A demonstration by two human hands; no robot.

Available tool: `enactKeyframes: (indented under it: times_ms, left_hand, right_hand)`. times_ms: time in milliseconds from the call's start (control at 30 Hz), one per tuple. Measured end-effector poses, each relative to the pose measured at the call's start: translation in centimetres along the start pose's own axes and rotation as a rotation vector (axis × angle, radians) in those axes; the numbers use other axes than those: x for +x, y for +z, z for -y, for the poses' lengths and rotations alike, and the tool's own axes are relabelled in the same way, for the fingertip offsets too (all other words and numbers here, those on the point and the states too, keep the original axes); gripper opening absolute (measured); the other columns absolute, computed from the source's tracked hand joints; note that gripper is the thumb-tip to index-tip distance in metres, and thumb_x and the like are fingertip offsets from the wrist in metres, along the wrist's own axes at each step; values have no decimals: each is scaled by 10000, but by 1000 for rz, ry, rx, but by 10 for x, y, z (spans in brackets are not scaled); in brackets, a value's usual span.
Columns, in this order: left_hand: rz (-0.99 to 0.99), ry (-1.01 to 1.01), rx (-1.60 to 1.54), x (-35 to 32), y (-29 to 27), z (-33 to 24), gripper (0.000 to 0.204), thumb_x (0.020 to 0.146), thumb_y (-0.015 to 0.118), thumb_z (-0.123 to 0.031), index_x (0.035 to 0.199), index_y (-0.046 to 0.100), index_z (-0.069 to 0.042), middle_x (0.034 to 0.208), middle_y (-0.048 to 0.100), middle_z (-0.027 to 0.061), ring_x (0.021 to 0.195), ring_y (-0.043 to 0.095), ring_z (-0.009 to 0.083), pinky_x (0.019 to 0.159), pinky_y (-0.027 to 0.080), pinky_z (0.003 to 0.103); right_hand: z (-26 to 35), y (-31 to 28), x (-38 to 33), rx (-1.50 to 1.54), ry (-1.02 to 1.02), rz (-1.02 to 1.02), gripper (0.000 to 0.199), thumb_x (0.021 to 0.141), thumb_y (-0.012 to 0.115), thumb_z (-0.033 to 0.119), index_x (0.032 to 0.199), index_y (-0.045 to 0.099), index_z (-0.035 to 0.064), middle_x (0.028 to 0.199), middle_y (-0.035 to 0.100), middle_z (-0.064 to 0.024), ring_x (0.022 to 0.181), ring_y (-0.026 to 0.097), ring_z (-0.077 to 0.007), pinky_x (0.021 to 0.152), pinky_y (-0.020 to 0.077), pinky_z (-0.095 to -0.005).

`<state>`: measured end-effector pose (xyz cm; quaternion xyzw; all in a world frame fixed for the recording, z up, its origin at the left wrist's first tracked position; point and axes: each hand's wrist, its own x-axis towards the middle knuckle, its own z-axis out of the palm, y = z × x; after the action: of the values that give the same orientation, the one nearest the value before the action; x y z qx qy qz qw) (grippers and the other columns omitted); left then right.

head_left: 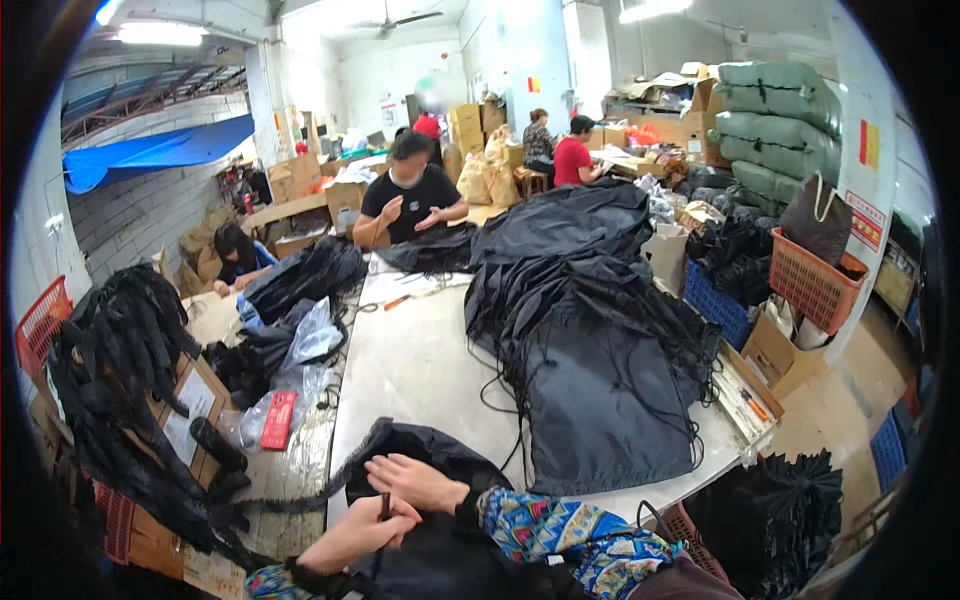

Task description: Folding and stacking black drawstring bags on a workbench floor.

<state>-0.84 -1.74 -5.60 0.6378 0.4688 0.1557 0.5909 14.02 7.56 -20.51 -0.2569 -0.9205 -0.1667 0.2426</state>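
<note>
Black fabric (440, 555) lies at the near edge of the table, right in front of me. My right hand (420, 483) rests on it with fingers stretched out and pointing left. Just nearer to me, my left hand (365, 530) is closed, thumb against fingers, around a thin black strip (385, 506) that sticks up from the grip. Whether that strip is a cord or a tool's handle I cannot make out. Beyond my hands lies a large heap of black drawstring bags (610, 400), with cords trailing over its side.
Black strips (120, 370) hang in a bundle at left, near a red phone (278, 420) and clear plastic bags (312, 335). A co-worker in black (415, 195) sits across the table (400, 360). Crates, including an orange one (815, 280), stand at right.
</note>
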Motion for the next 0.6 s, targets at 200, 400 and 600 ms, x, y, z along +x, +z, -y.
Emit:
enactKeyframes:
  times_ms: [200, 400, 600]
  left_hand:
    - [-453, 686, 818, 104, -3, 136, 234, 800, 575, -83, 986, 573, 58, 1038, 612, 238, 1030, 546, 428, 925, 435, 460]
    - [-396, 304, 806, 87, 11, 134, 356, 903, 529, -161, 1212, 482, 10, 1266, 485, 280, 1118, 490, 466, 933, 413, 518]
    - [-435, 304, 746, 106, -2, 141, 405, 917, 502, -158, 1278, 451, 17, 1363, 427, 264, 1185, 452, 453, 1011, 349, 535]
  right_hand:
    - [-27, -28, -24, -394, 472, 5, 603, 822, 559, 185, 1394, 402, 78, 1417, 403, -143, 1223, 429, -287, 941, 395, -402]
    - [-94, -92, -56, -141, 870, 417, 263, 737, 621, 116, 994, 653, 64, 916, 678, -127, 880, 670, -295, 761, 519, -412]
    - [-164, -164, -116, 448, 1095, 95, 157, 783, 627, 100, 875, 692, -10, 747, 671, -130, 682, 680, -213, 601, 548, -319]
